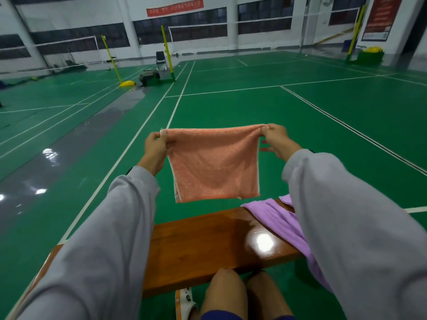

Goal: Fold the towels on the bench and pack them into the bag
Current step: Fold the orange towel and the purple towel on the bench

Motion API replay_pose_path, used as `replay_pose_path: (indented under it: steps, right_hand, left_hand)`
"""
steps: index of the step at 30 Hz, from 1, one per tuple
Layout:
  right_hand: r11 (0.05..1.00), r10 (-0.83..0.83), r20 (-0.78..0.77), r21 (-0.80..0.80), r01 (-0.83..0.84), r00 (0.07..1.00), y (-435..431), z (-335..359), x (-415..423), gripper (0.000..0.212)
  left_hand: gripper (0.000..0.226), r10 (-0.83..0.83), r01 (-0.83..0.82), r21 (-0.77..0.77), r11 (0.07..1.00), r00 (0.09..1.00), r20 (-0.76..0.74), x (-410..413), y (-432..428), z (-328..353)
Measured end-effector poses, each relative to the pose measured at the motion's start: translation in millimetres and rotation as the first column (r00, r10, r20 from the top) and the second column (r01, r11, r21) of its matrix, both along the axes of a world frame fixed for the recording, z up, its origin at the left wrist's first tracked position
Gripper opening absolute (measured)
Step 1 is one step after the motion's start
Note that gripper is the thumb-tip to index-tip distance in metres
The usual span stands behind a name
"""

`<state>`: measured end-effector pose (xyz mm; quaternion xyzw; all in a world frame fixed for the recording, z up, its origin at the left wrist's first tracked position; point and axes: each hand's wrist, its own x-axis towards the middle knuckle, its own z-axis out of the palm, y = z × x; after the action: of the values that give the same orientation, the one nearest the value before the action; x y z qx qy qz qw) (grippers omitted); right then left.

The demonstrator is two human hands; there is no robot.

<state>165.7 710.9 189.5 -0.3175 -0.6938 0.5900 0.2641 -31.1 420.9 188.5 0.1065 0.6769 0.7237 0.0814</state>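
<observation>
Both hands, left hand (pixel 155 146) & right hand (pixel 278 139), pinch top corners of the orange towel (pixel 213 162), hanging between them above the bench (pixel 208 245). Corners should meet evenly; purple towel (pixel 282 220) lies under right arm.

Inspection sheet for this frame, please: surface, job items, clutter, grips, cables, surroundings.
Surface: wooden bench, glossy, with a bright glare spot.
Job's things: orange towel held up in the air beyond the bench, hanging down. purple towel lies unfolded on the bench's right part and drapes over its near edge. No bag seen at the bench.
Clutter: nothing seen.
Grips: left hand pinches the orange towel's top left corner; right hand pinches its top right corner.
Cables: nothing seen.
Surroundings: green court floor with white lines, yellow net post, chair far off.
</observation>
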Motion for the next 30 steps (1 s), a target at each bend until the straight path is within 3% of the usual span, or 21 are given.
replay_pose_path:
  steps: [3,7,11,16,18,21,24,28,30]
  right_hand:
    - [0.999,-0.041,-0.043,0.016,0.042,0.998,-8.6,4.8,9.8,0.017]
    - [0.979,-0.095,0.082,0.186,0.078,0.992,-21.8,-13.8,39.0,0.013]
    - [0.979,-0.093,0.184,0.195,0.057,0.978,-46.0,-64.2,82.5,0.019]
    - [1.0,0.028,0.357,-0.008,-0.027,0.934,-60.8,-155.3,131.1,0.008]
    - [0.994,0.104,0.47,-0.033,-0.1,0.877,-63.2,-190.1,149.4,0.009]
    - [0.989,0.144,0.574,-0.051,-0.14,0.806,-64.4,-227.0,166.1,0.013]
    - [0.988,0.154,0.585,-0.066,-0.143,0.796,-69.8,-234.3,171.5,0.01]
    - [0.973,0.191,0.641,-0.022,-0.232,0.744,-65.3,-233.9,168.2,0.006]
    - [0.971,0.205,0.642,-0.038,-0.237,0.739,-63.9,-227.9,163.1,0.021]
  left_hand:
    - [0.015,-0.006,0.006,-0.002,1.0,1.0,0.002,21.2,-11.4,5.3]
    - [0.015,-0.018,0.02,-0.066,0.998,0.999,0.031,50.9,-35.4,-14.5]
    - [0.012,-0.019,0.043,-0.252,0.967,0.995,0.099,86.0,-62.8,-64.9]
    - [0.03,-0.037,0.104,-0.661,0.743,0.993,0.115,122.3,-98.7,-139.2]
    - [0.029,-0.073,0.195,-0.671,0.716,0.976,0.206,137.8,-109.2,-162.7]
    - [0.028,-0.161,0.319,-0.575,0.754,0.937,0.309,155.8,-118.9,-186.5]
    - [0.014,-0.174,0.3,-0.498,0.813,0.943,0.283,169.7,-124.6,-201.4]
    - [0.018,-0.159,0.263,-0.535,0.803,0.959,0.233,166.7,-127.6,-218.7]
    - [0.019,-0.145,0.241,-0.562,0.791,0.967,0.21,161.3,-126.0,-221.2]
